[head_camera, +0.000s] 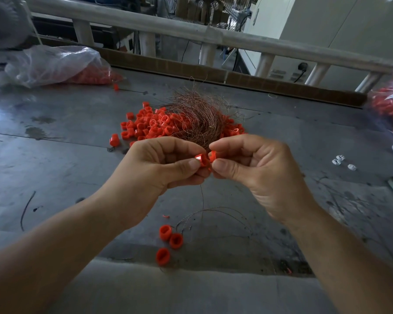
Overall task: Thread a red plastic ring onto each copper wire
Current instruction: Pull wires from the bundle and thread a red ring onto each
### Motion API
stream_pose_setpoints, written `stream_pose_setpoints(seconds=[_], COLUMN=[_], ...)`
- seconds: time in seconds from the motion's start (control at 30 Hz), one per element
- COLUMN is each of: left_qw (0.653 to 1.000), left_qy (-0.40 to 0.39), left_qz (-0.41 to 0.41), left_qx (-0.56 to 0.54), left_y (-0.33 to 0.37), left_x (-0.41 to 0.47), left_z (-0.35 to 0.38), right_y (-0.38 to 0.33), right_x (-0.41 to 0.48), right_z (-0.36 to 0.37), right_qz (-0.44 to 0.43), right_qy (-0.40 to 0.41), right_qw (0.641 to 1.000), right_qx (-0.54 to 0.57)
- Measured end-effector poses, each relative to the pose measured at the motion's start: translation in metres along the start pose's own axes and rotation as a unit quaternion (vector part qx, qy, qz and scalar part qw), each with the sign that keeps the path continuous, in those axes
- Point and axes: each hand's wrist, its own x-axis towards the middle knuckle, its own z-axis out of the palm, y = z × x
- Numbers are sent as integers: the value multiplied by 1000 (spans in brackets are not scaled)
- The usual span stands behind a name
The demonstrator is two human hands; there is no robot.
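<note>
Two hands meet just in front of the copper wire tangle (197, 116), on its near side, raised above the desk (55, 168). The left hand (159, 171) has its grip closed on a red ring (202, 159), pinched between thumb and forefinger. The right hand (256, 173) has its grip clamped the same way on a second ring (213, 155), and the two rings touch. A single copper wire (202, 196) hangs from under the fingertips and curls onto the desk nearer the person than the tangle. Fingertip pinches probably leave the bores free and steady such small parts. Whether the wire has entered either ring is hidden by the fingers.

Loose rings (145, 125) lie heaped against the tangle's left side and partly beneath it, probably so that both supplies sit within one reach. Three rings (165, 232) lie well nearer the person than the tangle, beside thin wire loops, and look like threaded pieces set aside. A plastic bag (55, 64) of red parts lies far left of and beyond the tangle, and another bag (390, 103) lies far to its right, likely as reserve stock.
</note>
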Motion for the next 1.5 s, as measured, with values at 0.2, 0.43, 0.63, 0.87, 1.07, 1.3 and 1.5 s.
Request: stream_pose_setpoints(seconds=[0.2,0.43,0.63,0.87,1.07,1.3,1.5], left_qw=[1000,999,999,998,997,996,993], left_qy=[12,16,10,-6,-12,-24,-17], left_qz=[10,18,30,29,29,34,28], left_qx=[12,30,43,58,64,77,115], left_y=[0,-1,-2,-1,-1,1,-2], left_x=[0,0,-2,-2,-3,-5,-3], left_z=[1,1,1,0,0,-1,-2], right_y=[3,9,9,5,9,6,6], right_x=[-1,-1,-2,-6,-4,-6,-6], right_z=[5,9,9,11,11,14,13], right_qz=[-36,-61,-81,-104,-108,-138,-177], right_qy=[19,40,47,51,64,69,48], right_qw=[997,990,984,981,979,970,944], right_qx=[-66,-122,-152,-155,-158,-186,-273])
